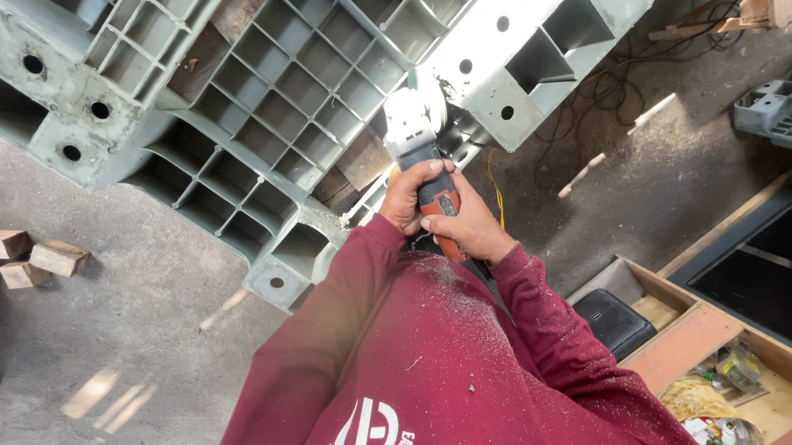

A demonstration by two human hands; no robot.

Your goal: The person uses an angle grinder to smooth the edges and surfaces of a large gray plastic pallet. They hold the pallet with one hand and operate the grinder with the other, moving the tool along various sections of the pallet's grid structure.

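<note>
Over the dusty concrete floor (136,310), both my left hand (406,196) and right hand (466,224) clamp the angle grinder (424,151), mid-cut on the grey plastic pallet (303,85), needing steady pressure.

An angle grinder (425,173) with an orange and black body and a pale, dust-coated head is held out in front of the chest, its head pointed away from the body. Its head is set against the edge of a grey plastic pallet (286,86), which is tipped up on its side so that its ribbed grid of square cells is shown. The pallet's corner blocks are pierced by round holes. The disc itself cannot be made out.
</note>
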